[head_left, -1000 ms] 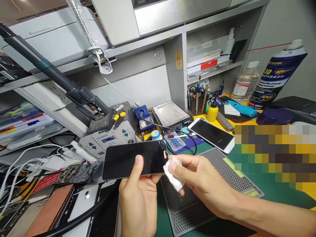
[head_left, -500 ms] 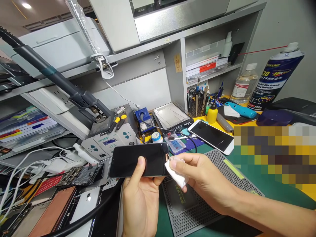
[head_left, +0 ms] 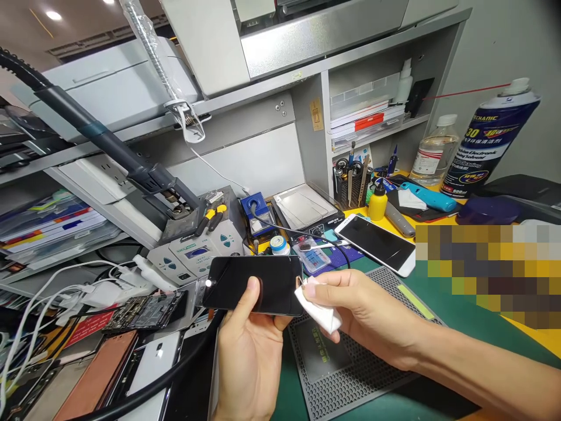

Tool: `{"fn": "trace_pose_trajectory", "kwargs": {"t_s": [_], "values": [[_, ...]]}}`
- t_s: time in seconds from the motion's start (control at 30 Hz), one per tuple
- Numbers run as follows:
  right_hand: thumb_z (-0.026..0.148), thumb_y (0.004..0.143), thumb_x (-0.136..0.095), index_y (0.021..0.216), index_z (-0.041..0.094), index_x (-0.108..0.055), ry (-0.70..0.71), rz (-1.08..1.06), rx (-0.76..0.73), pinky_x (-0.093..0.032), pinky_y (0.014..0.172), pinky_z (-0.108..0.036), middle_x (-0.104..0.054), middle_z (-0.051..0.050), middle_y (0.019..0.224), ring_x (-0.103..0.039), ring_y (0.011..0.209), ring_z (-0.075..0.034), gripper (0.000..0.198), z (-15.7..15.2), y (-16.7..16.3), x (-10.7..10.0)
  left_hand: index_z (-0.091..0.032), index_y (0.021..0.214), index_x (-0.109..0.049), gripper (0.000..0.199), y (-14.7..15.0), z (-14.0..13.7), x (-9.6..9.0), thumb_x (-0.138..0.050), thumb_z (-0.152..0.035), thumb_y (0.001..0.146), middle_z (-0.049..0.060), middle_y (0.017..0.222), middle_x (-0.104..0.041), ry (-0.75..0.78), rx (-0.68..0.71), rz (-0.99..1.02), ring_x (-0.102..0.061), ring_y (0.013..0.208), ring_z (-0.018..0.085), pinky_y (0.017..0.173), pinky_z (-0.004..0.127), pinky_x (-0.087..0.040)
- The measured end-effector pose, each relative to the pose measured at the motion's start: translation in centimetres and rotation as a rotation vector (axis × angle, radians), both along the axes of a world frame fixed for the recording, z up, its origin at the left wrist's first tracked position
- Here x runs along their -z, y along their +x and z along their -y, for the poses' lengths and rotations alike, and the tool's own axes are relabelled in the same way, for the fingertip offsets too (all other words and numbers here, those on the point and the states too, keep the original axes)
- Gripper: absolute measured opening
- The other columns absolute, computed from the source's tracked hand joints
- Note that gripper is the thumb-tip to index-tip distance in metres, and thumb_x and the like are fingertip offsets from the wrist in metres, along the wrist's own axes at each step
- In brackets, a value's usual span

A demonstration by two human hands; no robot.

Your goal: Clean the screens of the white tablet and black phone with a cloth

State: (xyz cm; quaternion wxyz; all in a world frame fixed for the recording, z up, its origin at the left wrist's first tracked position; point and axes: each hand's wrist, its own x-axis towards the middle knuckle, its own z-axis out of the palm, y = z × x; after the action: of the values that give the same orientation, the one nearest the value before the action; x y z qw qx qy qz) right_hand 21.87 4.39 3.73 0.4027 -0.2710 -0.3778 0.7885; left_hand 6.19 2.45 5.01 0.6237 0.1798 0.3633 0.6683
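A black phone screen [head_left: 276, 280] lies tilted across my left hand [head_left: 252, 351], which is closed around its lower edge with the thumb pressed on the glass. At its right end a small copper-coloured flex cable [head_left: 298, 283] sticks out. My right hand [head_left: 355, 310] pinches a folded white wipe [head_left: 319, 310] right beside that cable; whether the fingertips also grip the cable is hidden. Below both hands lies a grey perforated mat [head_left: 372, 356] on the green work surface.
Behind stand a soldering station [head_left: 205, 245], a blue iron holder [head_left: 256, 213] and a white phone [head_left: 379, 242]. Phone parts [head_left: 144, 310] and white cables [head_left: 65, 269] crowd the left. A spray can [head_left: 486, 146], a clear bottle [head_left: 433, 155] and a yellow bottle [head_left: 377, 203] stand at the right.
The phone screen has tilted, its left end shifting slightly right, and a bright reflection now shows there. The wipe hangs more spread out below my right fingers. Both hands keep their hold.
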Motion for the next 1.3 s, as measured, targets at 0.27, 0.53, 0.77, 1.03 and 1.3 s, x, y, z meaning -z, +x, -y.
{"fn": "trace_pose_trajectory", "kwargs": {"t_s": [0.27,0.53,0.77,1.03,1.3], "values": [[0.043,0.079,-0.08,0.068,0.015,-0.066,0.075,0.123,0.133,-0.04,0.049,-0.023,-0.055,0.002,0.061,-0.044,0.055,-0.01,0.033,-0.2,-0.2,0.0,-0.013,0.11,-0.075,0.022,0.2,-0.1,-0.1,-0.066,-0.017,0.09,0.013,0.106,-0.078,0.011,-0.007,-0.014,-0.076,0.087,0.023,0.071,0.035,-0.066],[0.042,0.079,-0.079,0.068,0.016,-0.067,0.123,0.204,0.211,-0.042,0.05,-0.024,-0.058,0.001,0.061,-0.047,0.054,-0.011,0.031,-0.1,-0.2,0.1,-0.016,0.11,-0.076,0.021,0.3,0.0,0.2,-0.067,-0.019,0.09,0.011,0.108,-0.077,0.056,-0.002,-0.055,-0.076,0.087,0.022,0.074,0.036,-0.066],[0.042,0.073,-0.083,0.064,0.016,-0.066,0.103,0.227,0.187,-0.043,0.05,-0.024,-0.058,0.001,0.058,-0.048,0.053,-0.011,0.032,0.1,-0.4,0.3,-0.014,0.109,-0.076,0.022,0.2,-0.2,0.3,-0.069,-0.016,0.088,0.013,0.106,-0.078,0.023,-0.011,-0.027,-0.077,0.089,0.026,0.077,0.04,-0.066],[0.038,0.072,-0.083,0.069,0.015,-0.07,0.074,0.192,0.237,-0.043,0.049,-0.023,-0.061,0.0,0.064,-0.05,0.057,-0.012,0.026,-0.3,0.1,-0.1,-0.012,0.108,-0.076,0.022,0.2,-0.1,0.1,-0.066,-0.013,0.089,0.014,0.105,-0.078,-0.033,-0.01,0.01,-0.077,0.087,0.024,0.07,0.033,-0.066],[0.035,0.069,-0.085,0.063,0.016,-0.067,0.064,0.183,0.291,-0.04,0.048,-0.023,-0.06,0.0,0.062,-0.049,0.056,-0.012,0.027,-0.6,0.1,-0.8,-0.017,0.109,-0.075,0.024,0.2,-0.3,0.0,-0.066,-0.01,0.088,0.01,0.104,-0.079,-0.043,-0.005,0.018,-0.077,0.086,0.022,0.067,0.032,-0.066]]}}
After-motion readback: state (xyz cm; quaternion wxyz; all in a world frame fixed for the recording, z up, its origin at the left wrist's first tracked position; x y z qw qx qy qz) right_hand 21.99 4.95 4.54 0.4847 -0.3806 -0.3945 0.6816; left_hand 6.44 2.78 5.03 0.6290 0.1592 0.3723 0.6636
